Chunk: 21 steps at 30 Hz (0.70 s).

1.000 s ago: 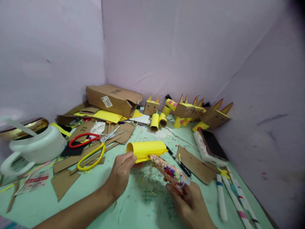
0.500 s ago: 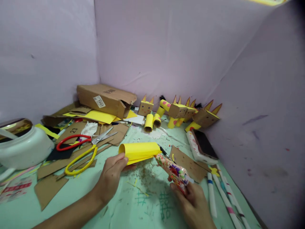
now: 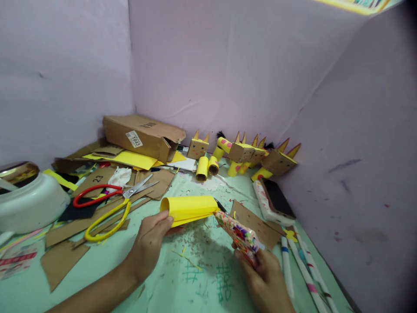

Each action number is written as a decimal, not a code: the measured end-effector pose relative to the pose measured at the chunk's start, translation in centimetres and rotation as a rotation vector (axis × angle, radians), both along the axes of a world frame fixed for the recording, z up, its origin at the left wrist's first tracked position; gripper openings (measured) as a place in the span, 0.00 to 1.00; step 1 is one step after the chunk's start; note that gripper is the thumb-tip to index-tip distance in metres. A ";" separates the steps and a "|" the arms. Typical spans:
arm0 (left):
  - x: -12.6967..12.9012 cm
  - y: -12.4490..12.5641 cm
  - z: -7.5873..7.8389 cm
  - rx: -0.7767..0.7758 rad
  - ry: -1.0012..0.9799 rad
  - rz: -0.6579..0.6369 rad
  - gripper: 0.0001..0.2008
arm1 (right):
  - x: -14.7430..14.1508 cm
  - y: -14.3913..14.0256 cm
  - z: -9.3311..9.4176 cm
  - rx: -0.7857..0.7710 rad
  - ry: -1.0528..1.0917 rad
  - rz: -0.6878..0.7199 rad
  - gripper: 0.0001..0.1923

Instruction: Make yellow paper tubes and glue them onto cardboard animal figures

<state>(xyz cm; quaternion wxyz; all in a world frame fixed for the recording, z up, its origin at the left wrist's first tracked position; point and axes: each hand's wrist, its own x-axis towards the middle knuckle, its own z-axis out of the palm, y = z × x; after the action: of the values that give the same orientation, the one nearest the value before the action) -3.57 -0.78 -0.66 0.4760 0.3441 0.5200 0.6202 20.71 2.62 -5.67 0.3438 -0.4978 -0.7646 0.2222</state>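
Head camera, looking down at my two bare hands over a pale green counter (image 3: 97,278) littered with craft scraps. My left hand (image 3: 148,243) pinches the near edge of a rolled yellow paper tube (image 3: 189,208), fingers closed on it, holding it just above the counter at the centre of the view. My right hand (image 3: 265,278) is wrapped tight around the lower end of a floral-patterned stick (image 3: 237,232), whose tip touches the tube's right end. Left of the tube lie red-handled scissors (image 3: 97,194) and yellow-handled scissors (image 3: 109,217) on brown cardboard pieces. A white tub (image 3: 31,208) sits at the far left. Behind, a cardboard box (image 3: 143,137) rests on yellow sheets, with a row of cardboard animal figures (image 3: 247,152) along the pink wall. A phone (image 3: 275,198) and white markers (image 3: 288,269) lie to the right.
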 end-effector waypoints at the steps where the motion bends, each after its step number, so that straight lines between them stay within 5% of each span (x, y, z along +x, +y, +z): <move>1: 0.0 0.0 0.1 -0.006 0.014 0.006 0.08 | 0.1 0.0 0.0 0.004 -0.001 -0.001 0.16; 7: 0.1 -0.3 0.5 -0.045 0.067 0.135 0.05 | 0.3 -0.3 0.2 0.018 -0.004 -0.025 0.17; 16: 0.1 -0.2 0.1 -0.044 0.024 0.005 0.08 | 0.7 0.0 0.0 -0.011 0.009 -0.010 0.17; 21: -0.2 -0.3 -0.2 -0.043 0.075 0.051 0.07 | 0.7 0.0 0.1 0.012 -0.017 -0.039 0.16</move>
<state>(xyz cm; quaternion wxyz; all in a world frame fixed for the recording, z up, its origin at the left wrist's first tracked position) -3.75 -1.04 -0.82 0.4475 0.3436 0.5591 0.6075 21.37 2.62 -5.61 0.3447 -0.5121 -0.7591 0.2065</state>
